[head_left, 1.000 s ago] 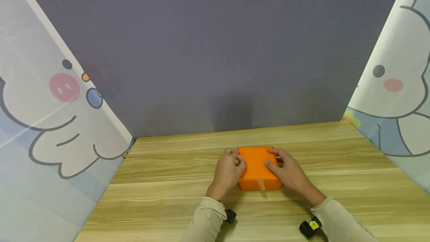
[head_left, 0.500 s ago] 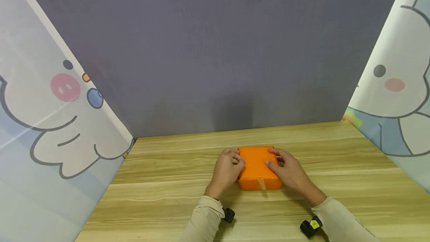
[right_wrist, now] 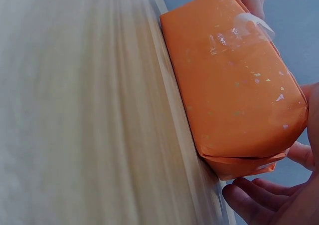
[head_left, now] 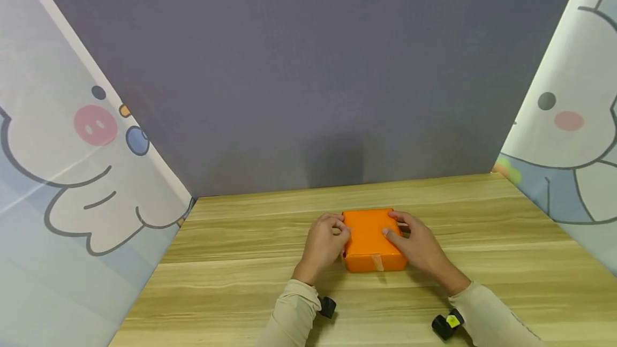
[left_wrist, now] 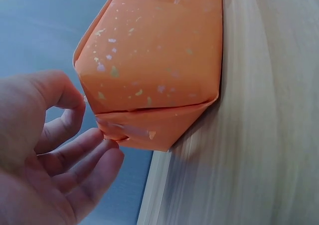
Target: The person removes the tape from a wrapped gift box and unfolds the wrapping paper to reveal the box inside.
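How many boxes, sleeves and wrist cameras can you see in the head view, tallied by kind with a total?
Orange box: 1
Left sleeve and right sleeve: 2
Left wrist camera and right wrist camera: 2
Total: 5

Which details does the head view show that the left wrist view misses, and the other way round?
Only the head view: the right hand, both sleeves and the cartoon walls.

Only the left wrist view: light flecks on the wrapping and the folded flap at the end of the box near the left hand.

Both: the orange box, the left hand at it, and the wooden table beneath.
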The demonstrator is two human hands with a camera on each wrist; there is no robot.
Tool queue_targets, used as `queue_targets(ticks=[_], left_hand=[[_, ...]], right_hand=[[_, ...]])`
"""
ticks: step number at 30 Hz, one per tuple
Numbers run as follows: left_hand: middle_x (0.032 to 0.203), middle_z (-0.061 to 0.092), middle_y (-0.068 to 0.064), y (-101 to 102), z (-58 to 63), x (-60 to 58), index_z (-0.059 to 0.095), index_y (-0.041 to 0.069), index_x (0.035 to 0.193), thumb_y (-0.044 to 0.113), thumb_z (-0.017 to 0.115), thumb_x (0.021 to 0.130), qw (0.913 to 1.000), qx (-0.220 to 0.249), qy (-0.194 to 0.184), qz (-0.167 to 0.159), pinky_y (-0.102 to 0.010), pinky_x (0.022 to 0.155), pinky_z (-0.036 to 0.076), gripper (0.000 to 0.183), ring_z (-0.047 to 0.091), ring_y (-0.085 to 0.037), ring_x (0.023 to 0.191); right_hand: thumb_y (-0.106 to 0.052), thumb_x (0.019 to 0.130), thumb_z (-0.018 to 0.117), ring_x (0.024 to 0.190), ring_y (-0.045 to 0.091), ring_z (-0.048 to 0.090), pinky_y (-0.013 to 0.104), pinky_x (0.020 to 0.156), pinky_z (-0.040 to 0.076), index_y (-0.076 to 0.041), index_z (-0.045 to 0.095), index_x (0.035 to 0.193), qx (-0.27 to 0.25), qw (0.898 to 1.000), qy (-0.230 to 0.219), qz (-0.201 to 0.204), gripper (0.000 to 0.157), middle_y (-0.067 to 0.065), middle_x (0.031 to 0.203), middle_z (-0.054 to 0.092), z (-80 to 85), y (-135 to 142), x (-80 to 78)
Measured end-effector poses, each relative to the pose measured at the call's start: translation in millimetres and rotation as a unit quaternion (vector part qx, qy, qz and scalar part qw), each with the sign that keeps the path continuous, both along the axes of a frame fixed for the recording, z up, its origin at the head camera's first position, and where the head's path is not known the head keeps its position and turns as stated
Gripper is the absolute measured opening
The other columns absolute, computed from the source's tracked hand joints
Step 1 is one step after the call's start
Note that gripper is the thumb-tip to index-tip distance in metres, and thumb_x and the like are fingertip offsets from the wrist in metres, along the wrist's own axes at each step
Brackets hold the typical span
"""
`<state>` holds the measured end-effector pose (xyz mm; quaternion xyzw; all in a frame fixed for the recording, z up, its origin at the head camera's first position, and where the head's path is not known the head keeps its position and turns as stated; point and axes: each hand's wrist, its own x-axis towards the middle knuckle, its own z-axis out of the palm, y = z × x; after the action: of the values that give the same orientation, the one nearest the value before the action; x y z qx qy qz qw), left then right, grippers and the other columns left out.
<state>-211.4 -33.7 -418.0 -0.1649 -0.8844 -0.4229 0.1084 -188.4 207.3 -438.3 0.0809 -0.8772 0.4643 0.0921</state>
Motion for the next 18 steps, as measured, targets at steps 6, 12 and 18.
queue_targets(ticks=[6,12,18], left_hand=[[0.111,0.069,0.009,-3.8,0.4,-1.7,0.068,0.023,0.072,0.022,0.070,0.086,0.9996,-0.017,-0.010,0.019,-0.033,0.084,0.051,0.014,0.065,-0.018,0.105],[0.109,0.070,0.011,-6.4,0.2,-4.2,0.069,0.024,0.071,0.024,0.070,0.086,0.9995,-0.018,-0.019,0.020,-0.029,0.078,0.050,0.014,0.065,-0.014,0.102],[0.106,0.070,0.012,-7.7,0.1,-5.0,0.069,0.026,0.070,0.024,0.070,0.085,0.9993,-0.014,-0.027,0.021,-0.027,0.070,0.048,0.015,0.065,-0.012,0.096]], right_hand=[[-0.037,0.098,0.066,0.116,0.041,0.060,0.052,0.091,0.052,-0.006,0.053,0.142,0.001,1.000,0.002,-0.003,0.056,0.024,0.137,0.055,1.3,-0.8,-1.1],[-0.036,0.098,0.066,0.116,0.041,0.060,0.053,0.092,0.051,-0.006,0.053,0.142,0.002,1.000,0.004,-0.004,0.055,0.024,0.137,0.055,2.0,-0.9,-0.9],[-0.036,0.098,0.066,0.115,0.041,0.060,0.053,0.092,0.051,-0.006,0.053,0.142,0.003,1.000,0.009,-0.006,0.055,0.023,0.136,0.055,-0.2,-0.3,-1.5]])
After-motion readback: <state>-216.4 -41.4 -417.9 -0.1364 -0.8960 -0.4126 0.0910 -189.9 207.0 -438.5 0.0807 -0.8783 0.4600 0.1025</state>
